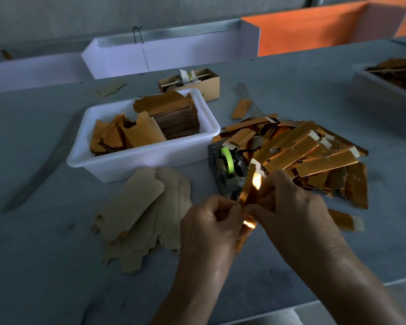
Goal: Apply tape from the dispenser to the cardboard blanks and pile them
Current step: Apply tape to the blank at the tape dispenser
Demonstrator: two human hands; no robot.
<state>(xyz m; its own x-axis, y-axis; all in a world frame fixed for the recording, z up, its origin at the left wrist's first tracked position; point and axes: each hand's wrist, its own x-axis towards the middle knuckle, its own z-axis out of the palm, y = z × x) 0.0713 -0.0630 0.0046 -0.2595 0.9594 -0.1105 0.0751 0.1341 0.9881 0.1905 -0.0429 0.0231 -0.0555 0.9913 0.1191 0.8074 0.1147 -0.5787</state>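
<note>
A narrow folded gold blank point(249, 188) stands nearly upright between my hands, just in front of the tape dispenser point(227, 170) with its green roll. My left hand point(211, 224) pinches the blank's lower left edge. My right hand point(291, 202) grips it from the right, thumb on its face. Behind the dispenser, to the right, lies a loose pile of folded gold blanks point(314, 156), some with pale tape tabs at their ends. Flat brown blanks point(141, 214) lie fanned out to the left of my hands.
A white tub point(148, 158) behind the flat blanks holds two stacks of gold blanks. A small cardboard box point(192, 83) and a long white tray point(169, 52) sit further back. A second tub point(384, 90) stands far right. One taped blank point(345, 220) lies right of my hand.
</note>
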